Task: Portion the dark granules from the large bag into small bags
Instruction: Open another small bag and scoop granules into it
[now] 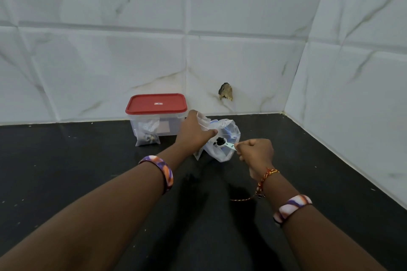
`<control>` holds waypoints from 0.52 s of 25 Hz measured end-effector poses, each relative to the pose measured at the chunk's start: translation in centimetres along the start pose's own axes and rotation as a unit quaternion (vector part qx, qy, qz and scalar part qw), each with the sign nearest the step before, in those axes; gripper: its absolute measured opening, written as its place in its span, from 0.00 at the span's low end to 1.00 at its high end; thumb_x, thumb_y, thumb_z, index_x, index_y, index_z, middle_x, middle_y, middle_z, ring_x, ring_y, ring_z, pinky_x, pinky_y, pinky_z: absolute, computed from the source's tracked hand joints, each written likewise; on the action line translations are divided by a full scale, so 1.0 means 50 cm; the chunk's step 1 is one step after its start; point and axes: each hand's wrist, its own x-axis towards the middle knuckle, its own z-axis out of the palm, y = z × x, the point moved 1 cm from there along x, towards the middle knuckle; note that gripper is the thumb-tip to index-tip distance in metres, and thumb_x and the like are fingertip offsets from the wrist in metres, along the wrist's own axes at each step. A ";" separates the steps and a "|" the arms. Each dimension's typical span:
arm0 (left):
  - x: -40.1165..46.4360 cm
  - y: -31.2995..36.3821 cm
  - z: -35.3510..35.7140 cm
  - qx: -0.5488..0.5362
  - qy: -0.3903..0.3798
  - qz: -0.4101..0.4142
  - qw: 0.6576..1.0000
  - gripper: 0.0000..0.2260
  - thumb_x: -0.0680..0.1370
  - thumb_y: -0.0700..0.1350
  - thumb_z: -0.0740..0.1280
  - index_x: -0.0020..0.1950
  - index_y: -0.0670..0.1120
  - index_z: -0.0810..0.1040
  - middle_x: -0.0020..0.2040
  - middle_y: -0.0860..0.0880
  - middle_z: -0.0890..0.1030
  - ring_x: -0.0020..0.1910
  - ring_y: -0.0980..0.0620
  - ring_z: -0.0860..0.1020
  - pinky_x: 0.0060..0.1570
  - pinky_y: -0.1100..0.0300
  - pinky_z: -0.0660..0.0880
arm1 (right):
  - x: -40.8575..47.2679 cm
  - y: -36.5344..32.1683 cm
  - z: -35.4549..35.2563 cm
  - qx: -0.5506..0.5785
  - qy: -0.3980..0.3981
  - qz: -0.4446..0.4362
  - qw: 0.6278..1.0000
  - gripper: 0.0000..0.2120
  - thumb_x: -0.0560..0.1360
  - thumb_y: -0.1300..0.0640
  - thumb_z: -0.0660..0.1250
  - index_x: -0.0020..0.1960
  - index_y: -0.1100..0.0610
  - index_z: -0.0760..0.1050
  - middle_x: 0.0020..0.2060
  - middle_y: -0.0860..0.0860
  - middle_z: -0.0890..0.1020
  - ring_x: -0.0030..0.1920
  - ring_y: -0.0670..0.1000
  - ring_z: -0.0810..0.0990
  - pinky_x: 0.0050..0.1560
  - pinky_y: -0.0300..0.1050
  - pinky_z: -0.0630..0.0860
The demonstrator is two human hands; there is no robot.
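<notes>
Fingers pinch spoon [228, 145] and large bag [222, 138] over black counter [88, 160], marble-tiled corner.

Both forearms reach forward, each with a patterned bangle at the wrist. The left hand [193, 132] extends palm down, thumb stretched toward the right, fingers curled forward in a pinch. The right hand [256, 153] is closed in a loose fist, knuckles up, thumb and forefinger pinched
</notes>
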 end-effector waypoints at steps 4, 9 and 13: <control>-0.047 -0.018 0.009 0.033 -0.019 0.026 0.999 0.27 0.69 0.44 0.74 0.65 0.41 0.67 0.60 0.44 0.74 0.59 0.47 0.74 0.52 0.60 0.69 | -0.025 0.005 -0.038 0.037 0.003 0.028 0.999 0.08 0.71 0.64 0.70 0.34 0.59 0.78 0.28 0.53 0.77 0.26 0.45 0.72 0.20 0.31 0.66; -0.070 -0.032 0.001 0.083 -0.054 0.040 0.994 0.27 0.68 0.46 0.75 0.63 0.45 0.69 0.60 0.46 0.76 0.57 0.49 0.76 0.56 0.55 0.74 | -0.065 -0.047 -0.072 0.086 -0.023 -0.049 0.995 0.04 0.71 0.64 0.70 0.38 0.63 0.80 0.28 0.52 0.77 0.25 0.45 0.71 0.20 0.29 0.66; -0.075 -0.011 -0.005 0.068 -0.047 0.042 0.996 0.31 0.66 0.47 0.76 0.65 0.45 0.68 0.60 0.47 0.75 0.57 0.49 0.75 0.55 0.54 0.74 | -0.098 -0.104 -0.072 -0.075 -0.029 -0.247 0.966 0.03 0.71 0.61 0.71 0.42 0.60 0.83 0.31 0.50 0.82 0.27 0.39 0.76 0.31 0.30 0.72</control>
